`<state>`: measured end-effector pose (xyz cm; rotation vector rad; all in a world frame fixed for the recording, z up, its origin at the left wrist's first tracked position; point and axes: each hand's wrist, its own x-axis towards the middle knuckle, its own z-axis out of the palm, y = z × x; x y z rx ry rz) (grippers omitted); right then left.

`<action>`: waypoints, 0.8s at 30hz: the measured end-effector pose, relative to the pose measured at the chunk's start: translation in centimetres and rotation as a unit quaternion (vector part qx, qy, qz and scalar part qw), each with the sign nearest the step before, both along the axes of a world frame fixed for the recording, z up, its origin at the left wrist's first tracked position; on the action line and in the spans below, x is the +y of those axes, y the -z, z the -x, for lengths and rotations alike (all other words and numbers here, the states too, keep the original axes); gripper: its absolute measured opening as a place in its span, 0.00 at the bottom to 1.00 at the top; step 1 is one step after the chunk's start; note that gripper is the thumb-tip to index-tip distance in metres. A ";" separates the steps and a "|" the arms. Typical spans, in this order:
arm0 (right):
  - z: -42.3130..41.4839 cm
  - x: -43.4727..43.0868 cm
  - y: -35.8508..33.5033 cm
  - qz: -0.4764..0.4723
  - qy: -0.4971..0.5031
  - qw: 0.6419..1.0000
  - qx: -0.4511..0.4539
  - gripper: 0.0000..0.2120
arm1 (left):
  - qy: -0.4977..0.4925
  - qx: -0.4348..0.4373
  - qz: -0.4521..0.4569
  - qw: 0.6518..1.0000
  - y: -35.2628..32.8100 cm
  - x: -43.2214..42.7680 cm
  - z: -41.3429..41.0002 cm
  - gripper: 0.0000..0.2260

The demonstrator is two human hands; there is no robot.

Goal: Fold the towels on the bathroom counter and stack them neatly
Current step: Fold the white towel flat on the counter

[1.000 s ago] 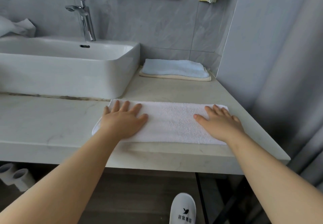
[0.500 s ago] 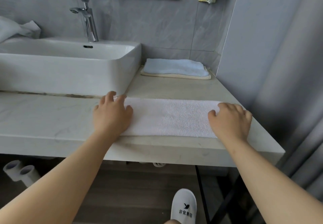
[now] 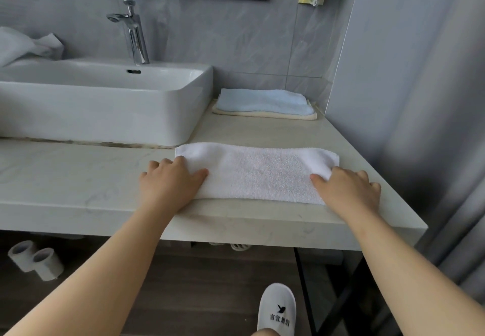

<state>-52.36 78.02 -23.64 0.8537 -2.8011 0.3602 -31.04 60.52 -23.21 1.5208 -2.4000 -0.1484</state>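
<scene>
White terry towel (image 3: 258, 174), nubby loop texture, folded into a long narrow strip, lying flat at centre frame along the front edge of the counter (image 3: 78, 178); counter pale marble-look stone, smooth, faint grey veining. Left hand (image 3: 168, 187) at the strip's left end, fingers curled over the edge, thumb on top of the cloth, gripping that end. Right hand (image 3: 349, 191) at the right end, fingers bent and close together, thumb on the pile, far corner bunched up under the knuckles. Upper centre-right against the grey tiled wall: light blue towel (image 3: 265, 100) folded flat on a cream towel (image 3: 265, 115), neat rectangular stack. Rectangular glossy white ceramic basin (image 3: 105, 107) at left, chrome tap (image 3: 135, 33) behind it, crumpled white cloth (image 3: 23, 45) at far upper left. Lower left under the counter: two toilet paper rolls (image 3: 35, 259). Bottom centre: white slipper (image 3: 277, 309) with black print.
</scene>
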 end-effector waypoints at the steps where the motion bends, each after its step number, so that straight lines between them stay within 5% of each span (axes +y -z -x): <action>1: -0.1 -0.2 0.0 0.006 -0.001 1.000 0.008 0.19 | 0.008 0.021 -0.006 1.000 0.0 -0.1 0.3 0.26; 11: 1.8 -2.5 -0.1 0.116 -0.004 0.993 0.003 0.17 | 0.069 0.174 -0.023 0.982 0.2 -2.6 4.1 0.15; 24: 10.0 -10.9 -0.2 0.326 0.009 0.944 0.053 0.18 | 0.046 0.322 0.050 0.944 -0.9 -9.7 13.5 0.19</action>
